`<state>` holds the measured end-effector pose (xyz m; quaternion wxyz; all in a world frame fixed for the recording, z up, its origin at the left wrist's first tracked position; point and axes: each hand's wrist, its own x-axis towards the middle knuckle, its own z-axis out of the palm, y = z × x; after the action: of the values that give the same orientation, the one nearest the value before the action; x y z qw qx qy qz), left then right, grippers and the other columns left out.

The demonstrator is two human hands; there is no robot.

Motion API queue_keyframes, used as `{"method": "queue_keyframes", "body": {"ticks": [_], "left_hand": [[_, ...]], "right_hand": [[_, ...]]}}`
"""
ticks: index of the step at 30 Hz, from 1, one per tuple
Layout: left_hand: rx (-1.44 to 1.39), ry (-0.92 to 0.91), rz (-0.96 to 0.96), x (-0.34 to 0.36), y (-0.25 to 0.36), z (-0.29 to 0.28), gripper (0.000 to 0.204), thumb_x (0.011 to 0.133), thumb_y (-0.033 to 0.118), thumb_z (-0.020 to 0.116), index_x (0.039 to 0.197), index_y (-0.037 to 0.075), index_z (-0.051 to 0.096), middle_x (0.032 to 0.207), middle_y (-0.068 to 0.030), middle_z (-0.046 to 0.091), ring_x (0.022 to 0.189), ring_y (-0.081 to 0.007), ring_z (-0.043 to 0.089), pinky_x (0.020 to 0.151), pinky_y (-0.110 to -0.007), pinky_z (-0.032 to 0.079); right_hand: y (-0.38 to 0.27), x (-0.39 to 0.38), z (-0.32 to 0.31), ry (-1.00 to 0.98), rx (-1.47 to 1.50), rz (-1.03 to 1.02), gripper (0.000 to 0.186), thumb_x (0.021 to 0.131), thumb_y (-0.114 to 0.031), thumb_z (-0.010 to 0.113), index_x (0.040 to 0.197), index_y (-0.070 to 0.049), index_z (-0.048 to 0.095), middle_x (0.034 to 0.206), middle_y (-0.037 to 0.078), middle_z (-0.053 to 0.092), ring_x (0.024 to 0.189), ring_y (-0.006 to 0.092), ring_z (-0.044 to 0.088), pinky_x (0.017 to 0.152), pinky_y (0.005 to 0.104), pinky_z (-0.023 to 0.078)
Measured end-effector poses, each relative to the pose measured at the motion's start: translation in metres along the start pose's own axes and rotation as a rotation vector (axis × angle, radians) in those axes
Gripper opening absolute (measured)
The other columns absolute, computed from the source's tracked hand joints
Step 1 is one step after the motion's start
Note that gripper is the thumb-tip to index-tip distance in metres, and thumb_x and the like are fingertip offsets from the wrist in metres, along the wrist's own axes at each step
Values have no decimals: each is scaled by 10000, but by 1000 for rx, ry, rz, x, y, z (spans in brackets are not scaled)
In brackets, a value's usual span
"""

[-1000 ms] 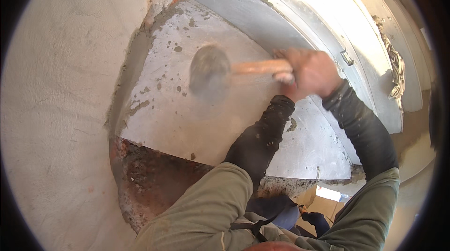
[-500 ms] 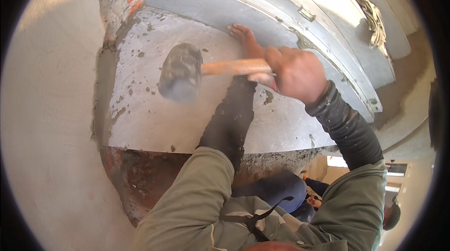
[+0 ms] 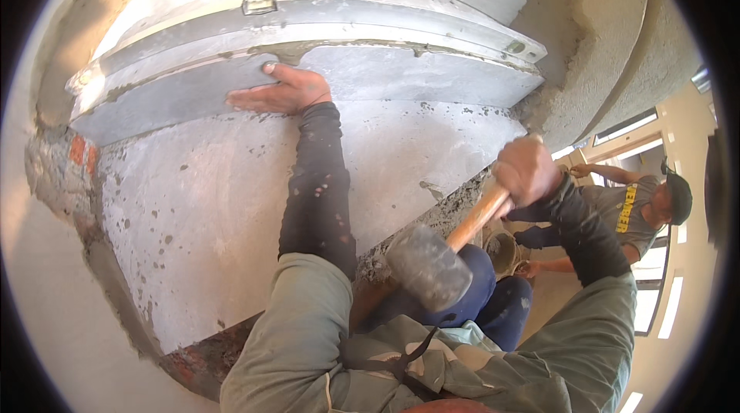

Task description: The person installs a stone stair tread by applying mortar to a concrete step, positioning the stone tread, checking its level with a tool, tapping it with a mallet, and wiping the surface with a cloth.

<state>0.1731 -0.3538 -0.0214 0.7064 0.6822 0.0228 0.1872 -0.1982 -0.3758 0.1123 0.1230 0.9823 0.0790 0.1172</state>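
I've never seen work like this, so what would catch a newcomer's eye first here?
Probably the big mallet, just below the picture's middle, its wooden handle gripped in the right hand. Next comes the left hand, laid against an upright grey slab in the upper part. Toward the right edge, another person in a dark cap stands out.

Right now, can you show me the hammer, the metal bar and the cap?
Hammer point(image 3: 433, 265): head view, on the dark block at its end.
Metal bar point(image 3: 347, 14): head view, on its middle stretch.
Cap point(image 3: 679, 198): head view, on its side.
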Motion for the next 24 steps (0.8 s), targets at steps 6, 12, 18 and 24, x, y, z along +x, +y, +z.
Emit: {"method": "queue_keyframes", "body": {"ticks": [6,12,18,24], "left_hand": [[65,-29,9,-17,-11,2,1006,1022,615,289,1527,-189,-45,1611,-407,-45,1535,-500,-30,1246,-562,24],[71,33,-45,-2,-2,-6,966,1018,538,340,1517,-210,-13,1606,-420,16,1537,-494,25,1249,-551,49],[92,51,-46,-24,-5,4,902,1012,485,372,1533,-184,66,1613,-399,69,1535,-480,95,1247,-537,139],[99,70,-65,-18,8,-1,886,1018,477,374,1525,-190,86,1604,-405,92,1524,-493,119,1236,-546,167]], "right_hand": [[41,-27,39,-169,-160,387,579,860,-630,659,732,-80,531,636,106,527,552,304,585,510,424,472],[16,-4,30,47,40,-127,620,878,-679,616,698,-93,521,594,55,484,501,259,551,479,398,480],[73,-91,49,-230,-153,444,669,909,-738,519,709,-100,540,590,72,526,531,254,608,490,401,494],[85,-122,64,-92,-193,550,662,918,-704,551,667,-93,591,519,89,529,510,291,604,493,416,485]]}}
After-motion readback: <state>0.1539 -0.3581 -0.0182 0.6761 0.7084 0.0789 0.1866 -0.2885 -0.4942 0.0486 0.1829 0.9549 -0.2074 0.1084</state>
